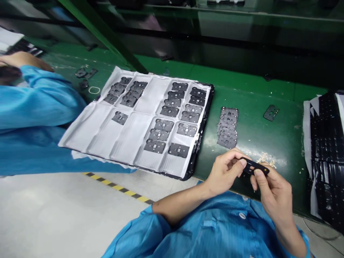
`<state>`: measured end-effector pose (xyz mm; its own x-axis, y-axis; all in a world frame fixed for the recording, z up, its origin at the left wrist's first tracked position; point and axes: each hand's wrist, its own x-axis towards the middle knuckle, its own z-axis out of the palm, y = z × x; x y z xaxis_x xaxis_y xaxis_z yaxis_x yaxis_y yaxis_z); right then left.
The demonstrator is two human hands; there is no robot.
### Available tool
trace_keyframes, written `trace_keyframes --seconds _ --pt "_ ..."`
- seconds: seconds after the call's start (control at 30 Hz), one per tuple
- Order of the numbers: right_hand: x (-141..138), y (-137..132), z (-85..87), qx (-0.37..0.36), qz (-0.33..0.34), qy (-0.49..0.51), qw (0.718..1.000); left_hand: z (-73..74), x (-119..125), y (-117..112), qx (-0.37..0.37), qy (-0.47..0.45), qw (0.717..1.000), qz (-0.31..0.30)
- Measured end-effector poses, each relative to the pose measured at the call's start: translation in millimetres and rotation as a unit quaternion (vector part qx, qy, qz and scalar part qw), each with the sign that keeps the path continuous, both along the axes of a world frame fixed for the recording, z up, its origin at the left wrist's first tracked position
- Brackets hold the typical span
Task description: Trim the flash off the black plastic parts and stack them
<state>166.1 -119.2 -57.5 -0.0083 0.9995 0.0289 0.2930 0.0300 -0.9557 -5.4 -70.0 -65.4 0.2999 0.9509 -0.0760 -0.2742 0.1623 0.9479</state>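
Between my two hands, above the front edge of the green bench, is a small black flat plastic part (251,166) with cut-outs and a yellowish spot near its right end. My left hand (227,168) pinches its left end between thumb and fingers. The right end is pinched by my right hand (272,186), thumb on top. Just beyond my hands lies an overlapping row of similar dark plates (228,127). A single plate (271,113) rests farther right. Small pale crumbs (266,158) are scattered behind my right hand.
Left of my hands, a tray lined with white sheet (107,138) holds several dark plates in its compartments. Black trays (328,157) stand at the right edge. A co-worker's blue sleeve (45,96) is at the left. A green post (107,36) slants behind the tray.
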Motion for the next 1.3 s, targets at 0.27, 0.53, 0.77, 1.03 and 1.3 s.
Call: trace_keyframes --seconds 0.27,0.53,0.77,1.03,1.3 --pt "-3.6 -0.3 3.8 0.033 0.010 -0.037 0.999 -1.7 -1.2 0.3 -0.047 -0.001 0.999 0.004" --pt "-3.1 -6.7 2.7 -0.017 -0.046 0.011 0.999 4.7 -4.0 1.6 -0.068 0.004 0.998 0.006" --pt "-5.4 -7.2 -1.6 0.004 -0.082 0.009 0.997 7.7 -1.9 -2.3 -0.055 0.014 0.998 -0.003" --pt "-8.5 -2.1 4.4 0.040 -0.091 -0.006 0.995 8.9 -1.1 -3.5 -0.042 0.010 0.999 -0.001" --pt "-5.1 -1.7 5.7 0.050 -0.084 -0.016 0.995 11.0 -1.8 -6.7 -0.014 0.024 1.000 0.002"
